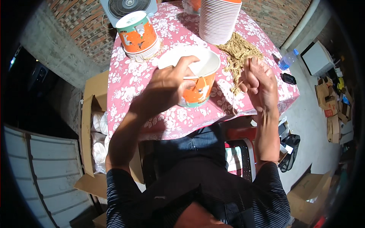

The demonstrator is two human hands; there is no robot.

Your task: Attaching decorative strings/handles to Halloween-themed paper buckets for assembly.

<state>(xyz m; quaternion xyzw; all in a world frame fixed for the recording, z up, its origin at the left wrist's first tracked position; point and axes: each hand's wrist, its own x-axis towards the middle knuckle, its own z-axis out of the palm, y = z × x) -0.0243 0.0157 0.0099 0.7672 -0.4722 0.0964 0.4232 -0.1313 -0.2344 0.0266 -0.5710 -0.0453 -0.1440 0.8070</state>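
An orange paper bucket (pixel 201 91) with green bands and a white inside stands tilted on the table before me. My left hand (pixel 173 79) grips its near left wall, thumb over the rim and fingers outside. A short tan strand shows on the bucket's front near the rim. To the right, my right hand (pixel 260 78) is raised above the cloth, fingers curled and pressed together; whatever is between the fingertips is too small to make out. Just beyond that hand lies a heap of tan cords (pixel 239 51).
A tall stack of nested white-rimmed buckets (pixel 220 22) stands at the back, a shorter orange-topped stack (pixel 138 36) at back left. A fan (pixel 129 5) is behind it. On the right edge sit a water bottle (pixel 288 60) and a black object (pixel 289 78). The tablecloth (pixel 125 102) is pink floral.
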